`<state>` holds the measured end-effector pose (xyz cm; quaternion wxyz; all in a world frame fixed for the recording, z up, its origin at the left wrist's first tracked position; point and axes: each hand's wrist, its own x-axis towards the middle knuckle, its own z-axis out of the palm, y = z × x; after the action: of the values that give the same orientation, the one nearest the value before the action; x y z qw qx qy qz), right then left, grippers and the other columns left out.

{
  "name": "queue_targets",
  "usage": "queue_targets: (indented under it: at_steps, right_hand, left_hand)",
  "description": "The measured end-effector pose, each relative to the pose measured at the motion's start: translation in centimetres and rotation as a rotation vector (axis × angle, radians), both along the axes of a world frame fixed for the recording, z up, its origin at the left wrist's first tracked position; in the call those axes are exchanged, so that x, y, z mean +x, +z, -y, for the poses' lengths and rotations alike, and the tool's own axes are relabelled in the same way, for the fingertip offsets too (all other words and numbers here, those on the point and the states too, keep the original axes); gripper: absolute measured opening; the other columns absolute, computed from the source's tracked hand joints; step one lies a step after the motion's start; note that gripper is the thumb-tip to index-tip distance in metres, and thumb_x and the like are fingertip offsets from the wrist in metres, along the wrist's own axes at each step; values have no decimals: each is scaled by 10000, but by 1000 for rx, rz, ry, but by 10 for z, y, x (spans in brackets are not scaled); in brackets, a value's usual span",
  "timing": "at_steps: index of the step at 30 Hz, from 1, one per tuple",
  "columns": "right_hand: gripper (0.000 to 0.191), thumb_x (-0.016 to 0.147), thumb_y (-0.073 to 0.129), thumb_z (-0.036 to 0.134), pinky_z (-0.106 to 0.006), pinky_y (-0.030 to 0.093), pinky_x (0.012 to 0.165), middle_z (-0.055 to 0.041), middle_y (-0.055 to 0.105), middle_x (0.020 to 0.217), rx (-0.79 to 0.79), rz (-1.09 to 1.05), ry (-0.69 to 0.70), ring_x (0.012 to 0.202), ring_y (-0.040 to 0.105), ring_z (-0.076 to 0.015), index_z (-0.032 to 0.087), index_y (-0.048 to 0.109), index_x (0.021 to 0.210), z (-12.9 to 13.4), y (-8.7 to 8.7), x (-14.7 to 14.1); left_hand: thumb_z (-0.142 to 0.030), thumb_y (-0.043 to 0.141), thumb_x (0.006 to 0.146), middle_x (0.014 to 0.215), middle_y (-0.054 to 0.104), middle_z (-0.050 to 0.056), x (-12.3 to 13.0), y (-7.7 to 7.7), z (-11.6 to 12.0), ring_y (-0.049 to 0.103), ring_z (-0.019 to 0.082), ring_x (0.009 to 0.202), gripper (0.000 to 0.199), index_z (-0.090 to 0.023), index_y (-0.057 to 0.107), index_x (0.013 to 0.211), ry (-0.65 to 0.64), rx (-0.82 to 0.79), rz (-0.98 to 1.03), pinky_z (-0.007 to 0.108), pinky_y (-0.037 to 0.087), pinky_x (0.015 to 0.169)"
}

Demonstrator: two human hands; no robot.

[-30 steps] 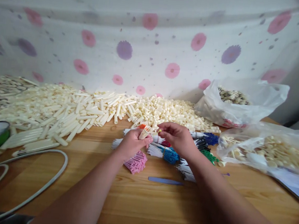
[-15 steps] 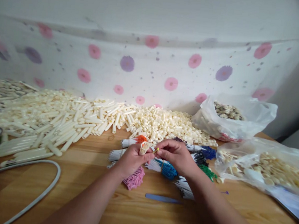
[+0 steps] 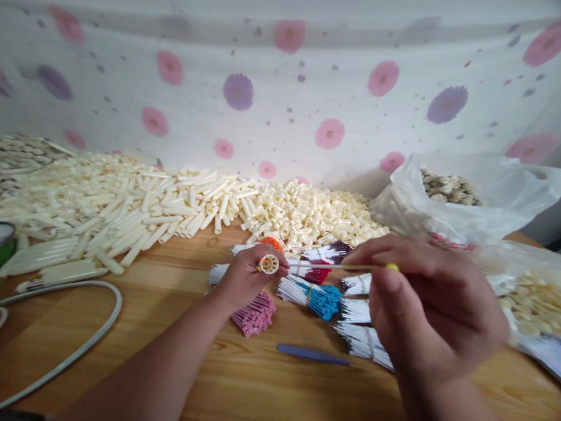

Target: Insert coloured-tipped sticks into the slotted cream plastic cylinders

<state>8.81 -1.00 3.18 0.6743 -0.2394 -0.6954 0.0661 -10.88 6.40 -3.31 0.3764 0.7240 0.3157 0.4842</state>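
Head view: our left hand (image 3: 248, 276) is closed around the cream tube (image 3: 269, 264), open end facing us. Right of the tube, our right hand (image 3: 429, 302) pinches a thin stick (image 3: 334, 266) by its yellow end (image 3: 393, 267). Its long axis runs nearly level towards the tube; whether its far end touches our left hand, we cannot tell.

Cream tube (image 3: 269, 264), yellow-tipped stick (image 3: 349, 267), blue-tipped white bundle (image 3: 309, 296), white sheet (image 3: 281, 86) spotted pink and purple
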Motion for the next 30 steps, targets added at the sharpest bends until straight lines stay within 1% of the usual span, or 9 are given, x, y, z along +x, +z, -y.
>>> queue_targets:
  at_steps: [5,10,14,17,20,22,25,28,30]
  right_hand:
    - [197,796,530,61,-305,556,654,-61,676,806,59,322,14,780,648,-166,166,599,948,8,1,-8]
    - [224,793,549,59,-323,563,680,-91,673,851,135,323,-18,814,649,-175,157,571,993,5,-9,-13]
    - [260,815,549,92,-319,555,696,-74,666,880,60,348,-45,813,646,-176,234,578,1031,2,-15,-18]
    - [273,821,545,99,-325,542,676,-71,653,893,-2,395,-48,796,630,-179,245,594,1046,-4,-23,-22]
    - [255,817,541,86,-326,525,696,-84,636,931,-26,435,-91,823,611,-180,206,614,1029,-11,-31,-24]
    - [215,814,544,80,-317,510,701,-85,614,934,-35,442,-133,832,591,-173,184,623,984,-15,-35,-24]
    - [145,804,569,91,-279,468,624,-53,543,862,-38,403,-219,757,542,-141,192,632,888,-18,-36,-21]
    - [103,790,593,102,-260,419,579,-20,465,780,-45,374,-273,707,490,-125,198,626,803,-19,-34,-18]
    - [99,786,598,102,-263,411,593,-7,442,752,-79,361,-263,705,478,-125,198,621,776,-20,-33,-17]
  left_hand:
    - [-264,666,757,646,590,-1,2,4,5,534,126,639,129,-161,665,679,-48,52,-80,246,413,618]
    - [-247,667,733,611,546,-19,3,7,7,509,123,613,117,-174,638,646,-78,49,-84,246,402,600]
    - [-310,653,745,615,529,-19,5,7,8,502,132,618,175,-189,613,625,-54,13,-132,256,404,610]
    - [-340,624,778,647,529,-11,4,5,8,505,139,646,209,-188,595,637,-42,37,-179,264,413,640]
    - [-389,611,799,743,550,11,-1,2,5,527,163,749,207,-185,609,761,-46,152,-221,287,421,714]
    - [-469,594,797,859,560,41,-4,1,3,531,191,851,306,-185,606,912,-43,240,-248,314,419,783]
    - [-532,455,854,983,537,76,-5,2,5,508,216,964,430,-187,564,1087,-41,302,-305,340,404,860]
    - [-456,349,923,993,529,77,-3,2,7,498,206,985,389,-189,553,1118,-21,330,-351,333,397,871]
    - [-427,367,925,963,531,72,-1,2,8,499,203,965,354,-183,568,1083,25,374,-369,329,398,851]
